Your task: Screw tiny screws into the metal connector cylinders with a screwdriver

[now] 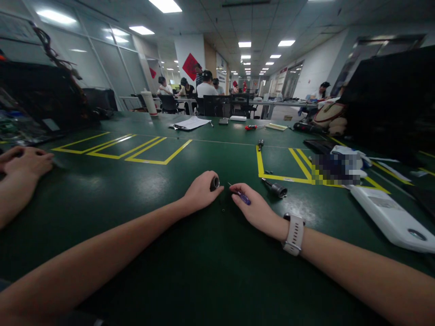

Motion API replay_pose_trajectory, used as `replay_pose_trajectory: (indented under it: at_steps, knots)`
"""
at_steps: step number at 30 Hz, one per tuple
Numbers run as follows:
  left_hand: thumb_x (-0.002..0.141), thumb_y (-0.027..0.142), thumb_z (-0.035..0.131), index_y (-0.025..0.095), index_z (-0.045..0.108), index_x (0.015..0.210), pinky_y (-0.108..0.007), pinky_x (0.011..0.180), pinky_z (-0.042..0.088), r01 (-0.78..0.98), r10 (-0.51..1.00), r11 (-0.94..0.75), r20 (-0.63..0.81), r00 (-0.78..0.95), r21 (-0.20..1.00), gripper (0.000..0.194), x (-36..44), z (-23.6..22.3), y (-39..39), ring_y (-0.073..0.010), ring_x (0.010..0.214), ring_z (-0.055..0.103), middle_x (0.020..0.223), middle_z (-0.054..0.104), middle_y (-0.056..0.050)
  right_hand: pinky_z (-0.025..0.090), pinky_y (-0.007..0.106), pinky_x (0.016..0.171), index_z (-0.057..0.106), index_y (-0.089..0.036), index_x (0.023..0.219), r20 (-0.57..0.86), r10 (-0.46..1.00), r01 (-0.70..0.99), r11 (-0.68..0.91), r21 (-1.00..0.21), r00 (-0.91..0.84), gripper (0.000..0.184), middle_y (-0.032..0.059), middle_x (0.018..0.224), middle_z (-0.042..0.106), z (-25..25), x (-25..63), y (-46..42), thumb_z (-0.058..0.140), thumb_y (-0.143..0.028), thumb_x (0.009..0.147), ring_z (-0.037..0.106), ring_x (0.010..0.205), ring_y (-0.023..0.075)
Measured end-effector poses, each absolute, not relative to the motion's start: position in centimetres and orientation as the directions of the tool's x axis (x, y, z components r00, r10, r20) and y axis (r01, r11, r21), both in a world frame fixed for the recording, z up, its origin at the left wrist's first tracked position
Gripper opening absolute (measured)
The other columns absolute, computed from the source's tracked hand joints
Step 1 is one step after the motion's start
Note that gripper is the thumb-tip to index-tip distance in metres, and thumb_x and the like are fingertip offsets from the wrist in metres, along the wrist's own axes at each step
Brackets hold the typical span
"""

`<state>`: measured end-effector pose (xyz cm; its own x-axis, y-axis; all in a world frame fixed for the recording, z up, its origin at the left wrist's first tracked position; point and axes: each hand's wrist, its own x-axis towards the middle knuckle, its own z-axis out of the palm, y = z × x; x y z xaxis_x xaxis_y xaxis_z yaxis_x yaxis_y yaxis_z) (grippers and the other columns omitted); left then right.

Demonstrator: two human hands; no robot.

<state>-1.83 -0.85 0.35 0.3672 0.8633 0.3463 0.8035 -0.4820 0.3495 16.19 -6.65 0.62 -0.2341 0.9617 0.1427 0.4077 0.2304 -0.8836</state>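
The relation that matters is between the screwdriver (244, 198) and the dark tube (214, 183), one in each hand above the green table (190, 280). The left hand (202, 192) grasps the tube, fingers wrapped over it, with its hollow round end showing past them on the right. The right hand (253, 210) grips the screwdriver by its purple handle between thumb and fingers.

The screwdriver's long axis slants: handle low and right, thin shaft up and left, the tip aimed toward the left hand. That tip sits just beside the left thumb, apart from it, and to the right of the tube's mouth (the tube's own axis is mostly hidden by the fingers, so I cannot tell its exact tilt). My judgement is that how shaft and mouth line up counts most here.

A tiny ring (223, 210) lies on the table between the hands; the black fitting (277, 189) rests beyond the right hand, touching neither.
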Motion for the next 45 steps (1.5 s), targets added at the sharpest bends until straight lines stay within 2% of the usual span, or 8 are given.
replay_pose_trajectory:
  at_steps: [6,9,12,18,24,29,36,45]
  knots:
    - [0.084,0.049,0.049,0.015,0.054,0.082,-0.033,0.07,0.04,0.845,0.828,-0.416,0.524,0.199,0.336,0.034,-2.8,1.7,0.4,-0.0215,0.076,0.052,0.08,0.058,-0.007,0.045,0.049,0.093,0.052,-0.018,0.115,0.161,0.867,0.482,0.407,-0.776,-0.472,0.027,0.0115,0.113,0.061,0.3,14.4,-6.5,0.05,-0.021,0.089,0.059,0.105,0.0246]
    - [0.085,0.052,0.045,0.016,0.054,0.081,-0.034,0.07,0.039,0.867,0.811,-0.386,0.565,0.154,0.317,0.038,-3.4,3.1,0.3,-0.0226,0.077,0.051,0.079,0.059,-0.008,0.035,0.047,0.106,0.055,-0.02,0.11,0.203,0.756,0.435,0.55,-0.713,-0.622,0.024,0.0079,0.117,0.062,0.7,14.3,-8.0,0.054,-0.015,0.086,0.056,0.114,0.0215]
    - [0.085,0.053,0.046,0.017,0.054,0.083,-0.032,0.069,0.038,0.864,0.79,-0.389,0.599,0.134,0.32,0.038,-3.8,4.2,-0.6,-0.0225,0.078,0.052,0.08,0.059,-0.007,0.032,0.043,0.111,0.051,-0.014,0.116,0.244,0.551,0.372,0.769,-0.52,-0.798,0.027,0.0142,0.135,0.051,1.1,15.3,-10.7,0.047,-0.012,0.09,0.043,0.13,0.0208]
    - [0.08,0.051,0.055,0.019,0.056,0.078,-0.028,0.059,0.035,0.734,0.826,-0.449,0.55,0.124,0.51,0.032,-3.5,6.0,-4.5,-0.0171,0.064,0.051,0.069,0.056,-0.002,0.03,0.036,0.113,0.052,-0.011,0.121,0.174,0.493,0.383,0.816,-0.433,-0.853,0.034,0.0145,0.14,0.047,1.6,18.2,-15.8,0.048,-0.009,0.087,0.039,0.133,0.0212]
    - [0.081,0.044,0.058,0.02,0.061,0.079,-0.025,0.057,0.036,0.609,0.884,-0.42,0.454,0.108,0.673,0.024,-2.3,7.4,-8.6,-0.014,0.064,0.051,0.075,0.06,-0.002,0.042,0.037,0.105,0.046,-0.018,0.128,0.261,0.768,0.404,0.554,-0.728,-0.585,0.039,0.0099,0.135,0.053,1.9,19.7,-16.2,0.047,-0.014,0.089,0.049,0.125,0.018]
    - [0.082,0.046,0.058,0.02,0.061,0.084,-0.021,0.042,0.033,0.215,0.971,-0.223,0.197,0.138,0.951,0.027,-1.2,6.9,-10.2,-0.0069,0.048,0.045,0.086,0.065,-0.003,0.048,0.038,0.098,0.057,-0.024,0.117,0.088,0.922,0.201,0.174,-0.964,-0.378,0.028,0.0056,0.122,0.063,1.4,20.3,-15.0,0.051,-0.023,0.09,0.059,0.113,0.0187]
    - [0.073,0.026,0.069,0.016,0.063,0.089,-0.021,0.055,0.049,-0.06,0.99,-0.022,0.03,0.141,0.998,0.02,0.0,6.5,-11.2,-0.0135,0.068,0.065,0.093,0.068,-0.005,0.052,0.024,0.062,0.067,-0.018,0.08,0.041,0.984,-0.14,0.017,-0.99,-0.174,0.025,0.0012,0.068,0.069,0.6,20.5,-14.6,0.055,-0.037,0.089,0.064,0.065,0.012]
    - [0.068,0.011,0.061,0.017,0.068,0.091,-0.038,0.08,0.057,-0.047,0.975,0.124,-0.113,0.191,0.991,0.024,-0.3,5.9,-11.2,-0.0244,0.089,0.068,0.096,0.07,-0.006,0.052,0.025,0.059,0.064,-0.014,0.077,0.046,0.981,0.065,0.059,-0.996,-0.187,0.029,0.0025,0.065,0.067,1.1,20.0,-14.6,0.055,-0.041,0.087,0.063,0.061,0.0129]
